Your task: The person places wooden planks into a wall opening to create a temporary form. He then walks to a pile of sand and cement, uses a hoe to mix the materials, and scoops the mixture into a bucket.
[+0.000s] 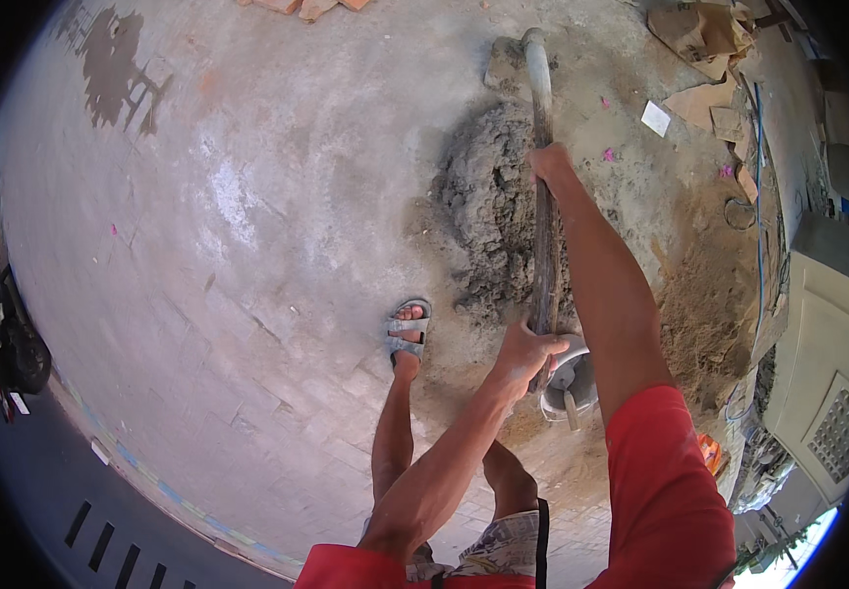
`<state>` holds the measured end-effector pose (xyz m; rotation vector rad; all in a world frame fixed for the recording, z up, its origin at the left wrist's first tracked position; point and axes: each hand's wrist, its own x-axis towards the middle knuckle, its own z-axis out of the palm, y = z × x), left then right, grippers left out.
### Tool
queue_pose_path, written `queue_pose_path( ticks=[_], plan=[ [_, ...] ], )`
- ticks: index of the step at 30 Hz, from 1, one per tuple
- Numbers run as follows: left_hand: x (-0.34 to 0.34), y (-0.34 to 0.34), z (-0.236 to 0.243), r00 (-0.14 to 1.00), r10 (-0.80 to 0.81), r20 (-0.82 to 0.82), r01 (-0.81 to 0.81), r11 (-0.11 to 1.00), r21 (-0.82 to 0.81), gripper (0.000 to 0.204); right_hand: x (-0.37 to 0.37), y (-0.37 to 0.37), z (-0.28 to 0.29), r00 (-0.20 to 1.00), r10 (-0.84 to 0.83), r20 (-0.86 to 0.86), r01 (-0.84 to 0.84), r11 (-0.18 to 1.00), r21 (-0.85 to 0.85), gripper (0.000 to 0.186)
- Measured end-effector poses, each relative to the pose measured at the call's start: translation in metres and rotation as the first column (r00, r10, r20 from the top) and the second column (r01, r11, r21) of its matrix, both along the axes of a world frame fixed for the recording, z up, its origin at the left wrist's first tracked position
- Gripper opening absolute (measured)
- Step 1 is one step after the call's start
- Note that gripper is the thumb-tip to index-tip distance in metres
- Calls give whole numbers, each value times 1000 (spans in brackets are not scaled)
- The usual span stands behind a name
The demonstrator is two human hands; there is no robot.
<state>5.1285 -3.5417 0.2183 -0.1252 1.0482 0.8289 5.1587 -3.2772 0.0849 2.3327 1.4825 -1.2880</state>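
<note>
Gripping the hoe handle (545,250) over the lumpy grey pile (488,201), left hand (525,351) and right hand (550,162) have fingers wrapped snug, mixing maybe half done, plenty left.

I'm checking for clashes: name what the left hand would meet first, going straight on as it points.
Beyond the handle it grips, the left hand would likely meet the right forearm, though depth is unclear.

The left hand (525,355) and right hand (551,165) curl their fingers (537,160) around a long handle (545,245) above a grey mound (488,187).
</note>
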Motion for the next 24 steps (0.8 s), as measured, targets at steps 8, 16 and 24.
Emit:
queue_pose_path(
  ticks=[8, 16, 24],
  plan=[
    [28, -62, 49, 988, 137, 64, -132, 988, -80, 28, 15, -57, 8, 999, -42, -22, 41, 997, -60, 22],
    [87, -141, 124, 988, 83, 134, -45, 962, -268, 32, 91, -165, 52, 996, -88, 14, 89, 964, -251, 23],
    [144, -231, 60, 980, -158, -120, 137, 977, -164, 32, 144, -206, 6, 888, -405, -216, 332, 892, -307, 24]
  ],
)
